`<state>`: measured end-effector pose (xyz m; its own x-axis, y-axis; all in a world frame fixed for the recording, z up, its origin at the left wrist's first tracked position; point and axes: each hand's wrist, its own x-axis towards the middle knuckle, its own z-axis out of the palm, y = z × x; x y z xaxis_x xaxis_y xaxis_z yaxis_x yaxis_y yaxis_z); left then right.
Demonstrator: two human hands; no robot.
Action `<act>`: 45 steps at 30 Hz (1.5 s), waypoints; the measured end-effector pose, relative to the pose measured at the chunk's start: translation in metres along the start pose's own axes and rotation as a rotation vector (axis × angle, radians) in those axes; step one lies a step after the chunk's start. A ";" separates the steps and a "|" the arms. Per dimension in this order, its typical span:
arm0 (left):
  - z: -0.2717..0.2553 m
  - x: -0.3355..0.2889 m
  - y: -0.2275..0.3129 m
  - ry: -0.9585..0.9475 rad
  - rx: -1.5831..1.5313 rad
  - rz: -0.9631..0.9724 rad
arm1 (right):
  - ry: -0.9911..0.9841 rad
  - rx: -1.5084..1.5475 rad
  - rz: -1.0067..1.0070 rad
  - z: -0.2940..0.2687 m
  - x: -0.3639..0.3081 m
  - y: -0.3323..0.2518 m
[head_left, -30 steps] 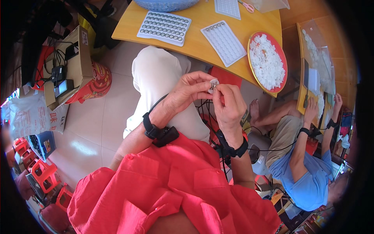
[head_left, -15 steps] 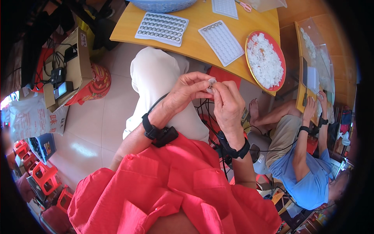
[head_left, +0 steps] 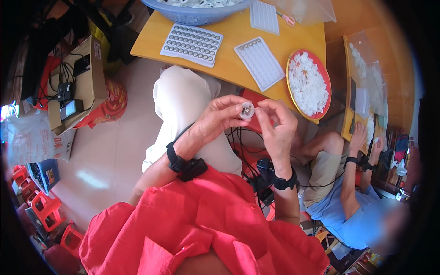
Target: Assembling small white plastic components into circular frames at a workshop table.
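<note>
Between the thumb and fingers of my left hand (head_left: 222, 113) is a small round translucent white plastic piece (head_left: 250, 115) with metal parts in its middle. My right hand (head_left: 278, 124) sits just to its right, thumb and forefinger pinched together near the piece's edge. A tiny whitish bit shows at those fingertips, too small to name. Both hands are above my lap, in front of the table. Beyond them lies a white tray (head_left: 266, 68) with a few round metal pieces in its far row. To its left, another white tray (head_left: 191, 45) holds rows of round silvery pieces.
A red plate with a gold rim (head_left: 328, 87) carries a heap of small white plastic pieces at the table's right. A blue basket (head_left: 197, 16), a third tray (head_left: 264, 17) and pink scissors (head_left: 288, 19) are farther back. Cables hang below my hands. A co-worker (head_left: 348, 206) sits at right.
My right hand has drawn slightly right, away from the left. The round piece, covered by fingers before, now faces up in my left hand. The view has shifted, showing more of the basket.
</note>
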<state>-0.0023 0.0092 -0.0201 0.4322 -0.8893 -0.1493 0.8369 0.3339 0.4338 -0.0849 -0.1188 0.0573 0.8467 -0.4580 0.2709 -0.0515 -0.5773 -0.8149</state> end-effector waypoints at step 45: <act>-0.001 0.000 -0.002 -0.055 -0.065 0.022 | -0.085 -0.483 0.010 0.031 0.153 0.087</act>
<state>-0.0032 0.0089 -0.0217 0.4329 -0.8969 -0.0906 0.8482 0.3713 0.3777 0.0564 -0.2185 0.0121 0.8842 -0.4197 0.2051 -0.2826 -0.8301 -0.4806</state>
